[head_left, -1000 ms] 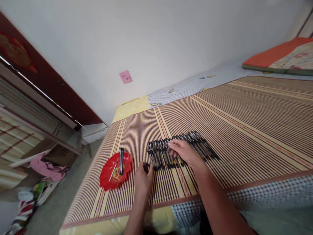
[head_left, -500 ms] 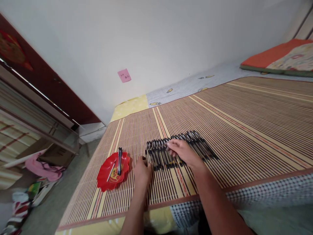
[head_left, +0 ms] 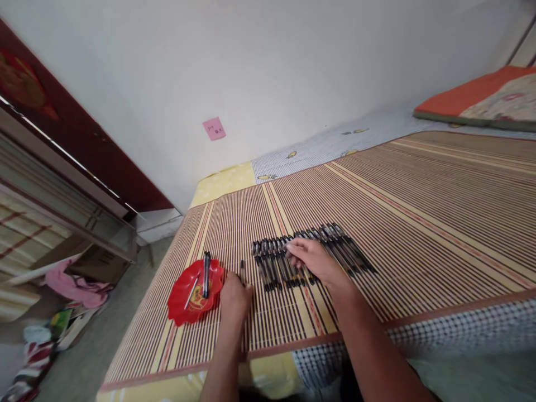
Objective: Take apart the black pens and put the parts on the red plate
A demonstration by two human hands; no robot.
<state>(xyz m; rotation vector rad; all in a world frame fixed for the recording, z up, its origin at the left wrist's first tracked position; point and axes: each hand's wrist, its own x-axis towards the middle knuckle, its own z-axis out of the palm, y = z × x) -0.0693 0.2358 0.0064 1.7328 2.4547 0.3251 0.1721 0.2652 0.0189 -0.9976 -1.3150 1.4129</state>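
We see a room lit softly and evenly, not too bright. The plain white wall (head_left: 268,67) is brightest at about 12 o'clock and turns grey toward the corners. Shadows are faint and soft. The striped bamboo mat (head_left: 419,212) has no glare. Straight lines bend and lean at the edges, most at 9 and 3 o'clock. The pile of coloured cloth on the floor (head_left: 37,340) at 8 o'clock looks blurry.

You are looking at one red dish (head_left: 184,304) carrying two pens (head_left: 206,273) and one thin refill (head_left: 193,291); one long row of pens (head_left: 335,248), too tightly packed to count exactly; one pen (head_left: 242,269) sitting in your left hand (head_left: 234,298); one pink note (head_left: 214,128).
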